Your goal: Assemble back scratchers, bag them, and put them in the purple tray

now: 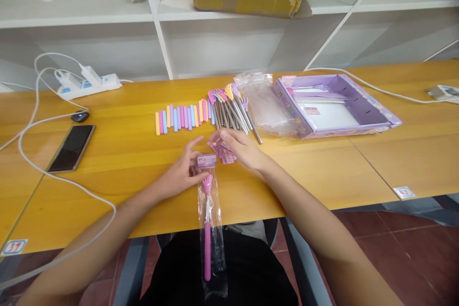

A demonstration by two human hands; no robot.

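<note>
Pink and steel, the scratcher (207, 248) sits in its clear sleeve (215, 267) straight in front of us, between our forearms. Its long axis runs almost directly away from our body: claw at the far end, close to our hands, and handle at the near end, past the edge of the bench (251, 203) and above our lap. The header (207, 161) caps the sleeve just beyond the claw, lying crosswise to that axis

Our left hand (179, 174) is the nearer one. It comes in from the left of the header, fingers partly curled beside it and thumb reaching across toward the claw. The grip there looks narrow, but we cannot tell whether it pinches the sleeve or only touches it. So the scratcher trails back toward us from this grip, slightly to its right

Our right hand (244, 148) is just beyond and to the right of the header, curved over the loose cards (226, 153). Its thumb lies above them; the fingers are partly hidden, so how firmly this grip closes we cannot tell
</note>
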